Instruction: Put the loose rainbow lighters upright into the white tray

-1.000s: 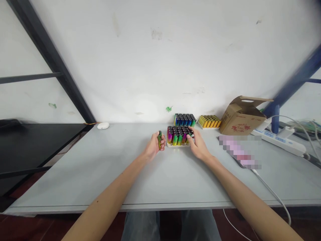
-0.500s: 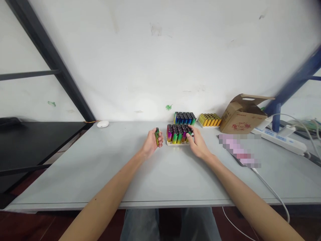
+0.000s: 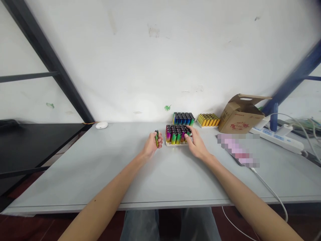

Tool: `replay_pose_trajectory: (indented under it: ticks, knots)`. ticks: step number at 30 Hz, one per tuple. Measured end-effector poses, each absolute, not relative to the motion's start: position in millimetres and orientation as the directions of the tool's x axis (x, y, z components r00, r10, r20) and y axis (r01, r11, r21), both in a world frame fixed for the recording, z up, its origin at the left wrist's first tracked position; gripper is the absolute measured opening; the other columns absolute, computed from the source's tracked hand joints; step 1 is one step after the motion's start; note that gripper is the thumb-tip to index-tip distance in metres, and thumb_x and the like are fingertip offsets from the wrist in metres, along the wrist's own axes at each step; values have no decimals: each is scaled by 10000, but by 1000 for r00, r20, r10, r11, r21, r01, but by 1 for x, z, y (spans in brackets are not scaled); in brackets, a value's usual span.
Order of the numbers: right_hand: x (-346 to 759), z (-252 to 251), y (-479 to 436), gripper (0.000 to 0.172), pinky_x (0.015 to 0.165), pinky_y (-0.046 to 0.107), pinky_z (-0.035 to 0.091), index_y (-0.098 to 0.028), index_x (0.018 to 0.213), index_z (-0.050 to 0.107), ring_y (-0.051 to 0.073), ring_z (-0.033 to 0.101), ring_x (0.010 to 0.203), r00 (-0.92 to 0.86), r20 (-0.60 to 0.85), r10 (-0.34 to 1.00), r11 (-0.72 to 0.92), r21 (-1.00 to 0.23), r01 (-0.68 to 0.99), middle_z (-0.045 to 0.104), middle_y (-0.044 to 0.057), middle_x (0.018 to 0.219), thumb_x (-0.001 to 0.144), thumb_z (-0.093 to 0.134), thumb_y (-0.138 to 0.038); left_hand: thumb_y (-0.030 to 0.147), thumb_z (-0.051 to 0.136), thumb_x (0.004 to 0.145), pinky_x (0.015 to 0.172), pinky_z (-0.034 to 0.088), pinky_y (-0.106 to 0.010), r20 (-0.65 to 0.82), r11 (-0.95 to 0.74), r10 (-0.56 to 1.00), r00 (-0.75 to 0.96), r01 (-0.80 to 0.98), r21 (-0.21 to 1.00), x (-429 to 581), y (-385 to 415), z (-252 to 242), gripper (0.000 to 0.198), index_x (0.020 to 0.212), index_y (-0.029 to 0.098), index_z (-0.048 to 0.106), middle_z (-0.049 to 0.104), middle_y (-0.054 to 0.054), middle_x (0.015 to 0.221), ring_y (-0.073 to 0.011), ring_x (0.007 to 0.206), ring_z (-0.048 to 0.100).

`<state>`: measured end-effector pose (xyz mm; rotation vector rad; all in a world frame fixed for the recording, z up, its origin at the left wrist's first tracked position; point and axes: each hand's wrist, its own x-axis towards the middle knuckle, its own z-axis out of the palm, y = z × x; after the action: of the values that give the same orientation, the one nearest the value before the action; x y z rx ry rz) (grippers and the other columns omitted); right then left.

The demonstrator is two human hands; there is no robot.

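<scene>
My left hand [image 3: 151, 144] is closed around a green lighter [image 3: 156, 139] with a dark top, held upright above the table left of the front tray. Its thumb lies near the lighter's top. My right hand [image 3: 197, 144] grips the right end of the front tray of lighters [image 3: 176, 135], thumb in front and index finger over the dark tops. These lighters stand upright in rows, purple, green and yellow with a metallic sheen, in a white base. My hand hides the tray's right end.
Behind stand a blue-green lighter tray [image 3: 184, 118] and a yellow lighter tray [image 3: 208, 120]. Right of them are an open cardboard box [image 3: 238, 120], a power strip [image 3: 278, 139] and a blurred phone [image 3: 237, 150] with a white cable [image 3: 269, 189]. A white case [image 3: 101, 125] lies far left.
My left thumb has shifted over the top of the green lighter, and that hand is slightly lower. My right hand stays at the front tray. The view has shifted slightly.
</scene>
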<state>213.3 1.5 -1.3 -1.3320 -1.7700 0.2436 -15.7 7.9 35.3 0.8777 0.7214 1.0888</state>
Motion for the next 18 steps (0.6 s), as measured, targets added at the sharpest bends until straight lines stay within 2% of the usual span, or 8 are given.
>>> replay_pose_trajectory:
  ticks: [5, 11, 18]
  knots:
    - [213, -1, 1, 538, 1054, 513, 386, -225, 1414, 356, 292, 434, 1273, -37, 513, 857, 403, -625, 668, 445, 151, 1384, 960, 353, -512, 239, 343, 868, 471, 335, -193, -78, 226, 936, 342, -419, 879, -15, 9, 33, 215, 683, 179, 436, 355, 23, 612, -100, 491, 356]
    - [213, -3, 2, 532, 1080, 524, 354, -225, 1411, 361, 290, 434, 1275, -33, 534, 845, 412, -609, 677, 458, 147, 1368, 961, 351, -508, 269, 360, 882, 471, 340, -191, -58, 232, 925, 377, -436, 869, -14, 7, 30, 217, 698, 183, 437, 352, 26, 623, -100, 494, 361]
    - [213, -3, 2, 528, 1063, 510, 377, -217, 1411, 360, 287, 445, 1263, -30, 522, 853, 403, -620, 674, 454, 151, 1371, 965, 351, -499, 270, 339, 888, 472, 337, -195, -83, 242, 924, 374, -403, 883, -14, 9, 29, 224, 701, 184, 429, 359, 28, 618, -100, 493, 363]
